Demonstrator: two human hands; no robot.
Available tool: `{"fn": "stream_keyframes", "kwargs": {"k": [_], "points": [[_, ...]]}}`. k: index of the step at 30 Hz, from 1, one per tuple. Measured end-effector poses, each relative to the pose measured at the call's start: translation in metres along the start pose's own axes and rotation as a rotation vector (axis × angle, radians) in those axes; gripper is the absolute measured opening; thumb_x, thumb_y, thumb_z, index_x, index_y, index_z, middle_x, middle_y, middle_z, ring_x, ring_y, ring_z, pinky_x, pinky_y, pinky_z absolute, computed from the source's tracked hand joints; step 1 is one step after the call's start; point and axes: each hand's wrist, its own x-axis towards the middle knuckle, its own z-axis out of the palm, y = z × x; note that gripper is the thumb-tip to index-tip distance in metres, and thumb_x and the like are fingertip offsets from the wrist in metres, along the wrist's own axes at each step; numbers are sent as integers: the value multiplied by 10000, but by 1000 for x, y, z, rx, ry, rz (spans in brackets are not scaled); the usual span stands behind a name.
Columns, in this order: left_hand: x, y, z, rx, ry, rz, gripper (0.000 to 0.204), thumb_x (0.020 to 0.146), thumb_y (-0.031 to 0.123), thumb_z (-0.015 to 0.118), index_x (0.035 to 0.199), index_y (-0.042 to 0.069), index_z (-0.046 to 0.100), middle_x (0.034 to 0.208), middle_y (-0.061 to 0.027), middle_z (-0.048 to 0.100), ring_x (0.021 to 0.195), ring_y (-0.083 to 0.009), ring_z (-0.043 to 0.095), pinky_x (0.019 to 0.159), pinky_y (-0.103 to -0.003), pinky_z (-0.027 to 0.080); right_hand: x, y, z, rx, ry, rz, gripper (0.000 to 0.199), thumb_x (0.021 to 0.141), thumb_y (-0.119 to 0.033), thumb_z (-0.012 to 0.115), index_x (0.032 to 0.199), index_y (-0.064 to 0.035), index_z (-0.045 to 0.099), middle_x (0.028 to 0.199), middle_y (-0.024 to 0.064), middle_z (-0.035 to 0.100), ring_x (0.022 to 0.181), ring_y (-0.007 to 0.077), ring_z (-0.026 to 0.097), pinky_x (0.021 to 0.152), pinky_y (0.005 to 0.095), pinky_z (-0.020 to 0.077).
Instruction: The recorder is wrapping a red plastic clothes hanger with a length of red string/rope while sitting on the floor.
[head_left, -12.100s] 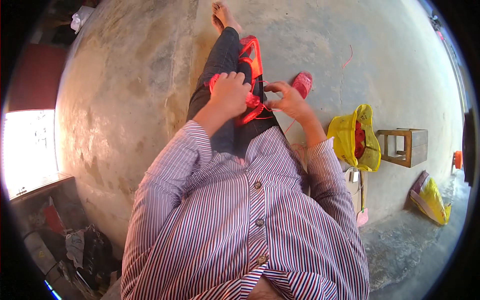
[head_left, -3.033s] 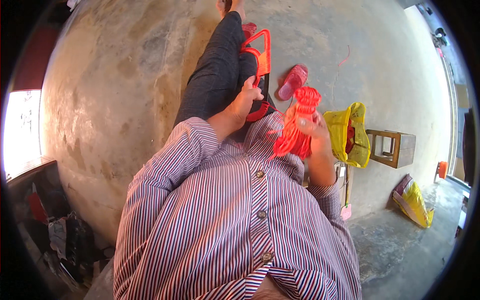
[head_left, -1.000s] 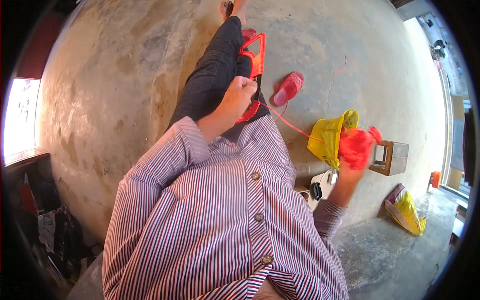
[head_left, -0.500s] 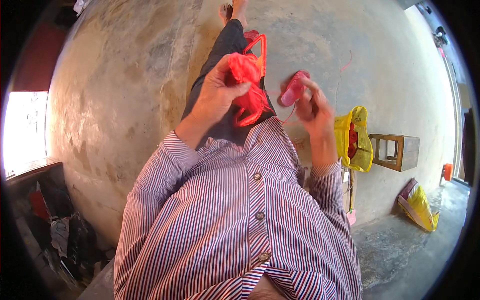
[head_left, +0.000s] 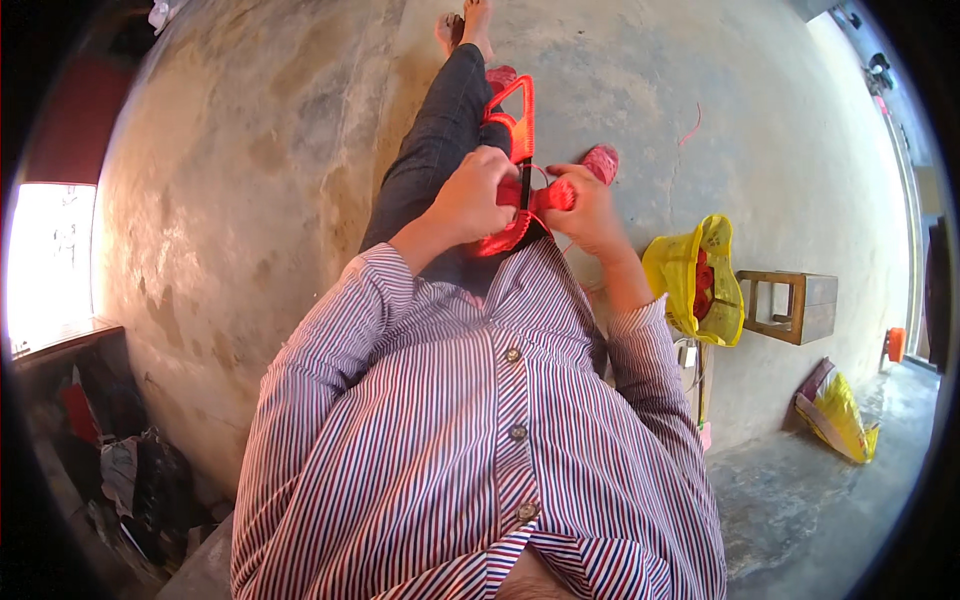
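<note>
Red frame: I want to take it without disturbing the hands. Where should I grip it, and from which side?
Probably by its far loop, from the far side: it projects beyond the left hand and right hand, open and uncovered.

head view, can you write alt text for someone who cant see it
A person's right hand grips bunched red cord beside the black bar of a partly red frame, with the left hand close on the bar's other side. Beyond lies a red slipper; to the right stand a yellow bag and a wooden stool.
</note>
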Motion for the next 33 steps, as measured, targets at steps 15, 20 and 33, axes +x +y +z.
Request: {"fn": "stream_keyframes", "kwargs": {"k": [15,20,33], "points": [[-3,10,36,-1261,9,-735,754,667,60,490,1398,-15,318,1237,-61,422,1041,-159,411,1014,-265,285,-44,-152,-134,1952,-58,-297,306,877,-208,594,1066,-31,433,817,63,529,688,200,545,627,358,508],[-2,18,41,-1283,5,-737,734,687,64,479,1404,15,328,1289,-90,415,1127,-183,414,1031,-290,290,-56,-185,-158,1752,-45,-358,241,886,-186,581,898,-53,380,688,48,488,480,118,441,390,249,391],[-5,8,3,-540,342,-306,108,878,116,613,904,12,618,679,2,571,587,-63,520,528,-236,449,-37,-70,-127,542,-35,19,424,646,-128,707,1056,-45,635,1004,103,621,926,244,599,788,358,469]]}}
